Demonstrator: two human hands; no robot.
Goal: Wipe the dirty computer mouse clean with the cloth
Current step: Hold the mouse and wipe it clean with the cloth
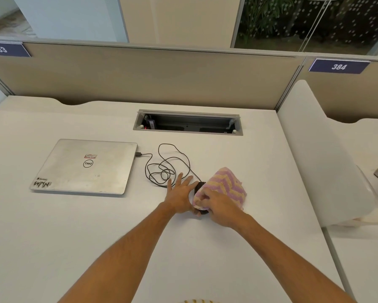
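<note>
A black wired mouse (199, 187) lies on the white desk (96, 226), mostly hidden under a pink and yellow zigzag cloth (225, 185). My right hand (220, 207) grips the near edge of the cloth and presses it onto the mouse. My left hand (180, 194) rests against the mouse's left side, fingers spread flat on the desk, thumb at the mouse's near end. Only the mouse's front and a sliver at its rear show.
The mouse cable (166, 167) lies in loose loops left of the mouse and plugs into a closed silver laptop (85, 167). An open cable tray (188, 123) is set into the desk behind. A white divider panel (321, 160) stands at the right.
</note>
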